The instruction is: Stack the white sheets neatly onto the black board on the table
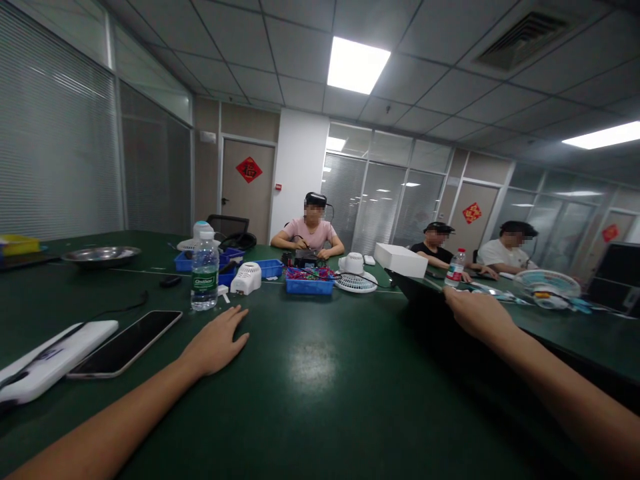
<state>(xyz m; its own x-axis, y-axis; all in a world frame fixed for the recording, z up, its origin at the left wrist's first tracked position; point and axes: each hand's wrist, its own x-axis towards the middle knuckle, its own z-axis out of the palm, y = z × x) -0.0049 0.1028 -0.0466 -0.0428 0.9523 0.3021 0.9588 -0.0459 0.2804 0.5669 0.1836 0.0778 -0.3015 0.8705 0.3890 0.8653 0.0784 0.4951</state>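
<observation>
My left hand (217, 342) lies palm down on the green table (320, 413), fingers stretched out and holding nothing. Just beyond its fingertips stands a clear water bottle (205, 277) with a green label, and to its left rests a dark-screened smartphone (127, 345). On the right, the fingers of my right hand (475, 312) are closed on the upper edge of a large, flat black thing (430, 320), which is tilted up from the table. Its exact kind cannot be made out, and my forearm hides part of it.
A white power bank-like block (55, 360) with a cable lies at left, near a metal tray (102, 256). Blue bins (310, 285), white fan parts (355, 282) and a white box (401, 259) stand across the table. Several people (307, 233) sit on the far side.
</observation>
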